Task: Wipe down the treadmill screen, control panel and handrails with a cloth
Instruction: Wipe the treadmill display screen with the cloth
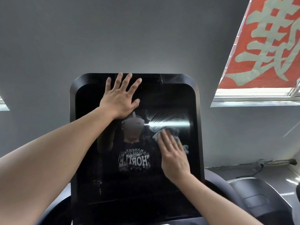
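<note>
The treadmill's black glossy screen (177, 98) fills the middle of the view, upright in front of me. My left hand (121, 98) lies flat with spread fingers against the screen's upper left, fingertips reaching the top bezel. My right hand (173, 153) presses a grey cloth (177, 133) flat against the right half of the screen; most of the cloth is hidden under my fingers. Wet streaks shine on the glass just above the cloth. The glass mirrors a person in a dark printed shirt.
A grey wall (97, 38) rises behind the screen. A red banner (267, 43) hangs at the upper right above a bright window ledge (253, 99). Dark treadmill housing (259, 197) curves at the lower right, with a cable (258, 168) on the floor behind it.
</note>
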### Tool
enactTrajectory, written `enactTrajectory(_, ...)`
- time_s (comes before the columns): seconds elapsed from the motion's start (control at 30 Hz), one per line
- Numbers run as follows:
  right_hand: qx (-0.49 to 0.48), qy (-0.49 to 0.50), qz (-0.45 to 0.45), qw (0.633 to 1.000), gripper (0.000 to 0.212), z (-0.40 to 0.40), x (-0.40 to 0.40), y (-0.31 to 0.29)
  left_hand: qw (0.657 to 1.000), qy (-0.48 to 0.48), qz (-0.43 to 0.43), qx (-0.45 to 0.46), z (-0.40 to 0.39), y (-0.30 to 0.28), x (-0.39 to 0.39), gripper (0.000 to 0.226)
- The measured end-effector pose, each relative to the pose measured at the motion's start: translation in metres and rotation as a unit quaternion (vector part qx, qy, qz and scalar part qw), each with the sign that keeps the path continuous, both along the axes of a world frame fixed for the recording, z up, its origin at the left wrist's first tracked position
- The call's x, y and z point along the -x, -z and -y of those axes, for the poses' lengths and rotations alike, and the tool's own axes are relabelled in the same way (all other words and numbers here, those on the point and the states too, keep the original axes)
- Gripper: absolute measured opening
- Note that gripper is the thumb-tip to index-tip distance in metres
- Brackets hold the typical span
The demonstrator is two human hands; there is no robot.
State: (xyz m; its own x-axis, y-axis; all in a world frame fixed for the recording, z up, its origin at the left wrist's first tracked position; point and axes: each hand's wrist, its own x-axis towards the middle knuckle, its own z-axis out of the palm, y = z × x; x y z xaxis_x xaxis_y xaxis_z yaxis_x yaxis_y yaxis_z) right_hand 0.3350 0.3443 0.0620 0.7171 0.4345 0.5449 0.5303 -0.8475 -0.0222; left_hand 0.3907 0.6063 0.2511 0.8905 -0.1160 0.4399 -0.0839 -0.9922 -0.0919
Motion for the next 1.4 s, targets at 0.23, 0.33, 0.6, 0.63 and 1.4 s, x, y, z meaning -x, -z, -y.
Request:
enactTrajectory(0.23, -0.037, 0.044, -0.031, 0.998, 0.075, 0.03, -0.021, -0.027, 1.0, 0.008, -0.014, -0.008, -0.001, -0.005, 0.003, 0.078)
enactTrajectory(0.33, 0.014, 0.002, -0.001, 1.0, 0.08, 0.012, 0.007, 0.002, 1.0, 0.011, -0.015, -0.009, 0.0, -0.006, 0.007, 0.079)
enactTrajectory(0.6, -0.041, 0.049, -0.008, 0.998, 0.08, 0.023, -0.008, -0.01, 0.999, 0.043, -0.008, -0.026, -0.014, 0.03, 0.044, 0.07)
enactTrajectory(0.63, -0.029, 0.03, 0.006, 0.999, 0.08, 0.014, 0.001, -0.001, 0.998, 0.042, -0.021, -0.029, -0.016, 0.037, 0.049, 0.069)
enactTrajectory(1.4, 0.103, -0.133, 0.029, 0.985, 0.064, 0.027, 0.048, 0.05, 0.993, 0.025, -0.062, -0.1, -0.033, 0.068, 0.062, 0.087)
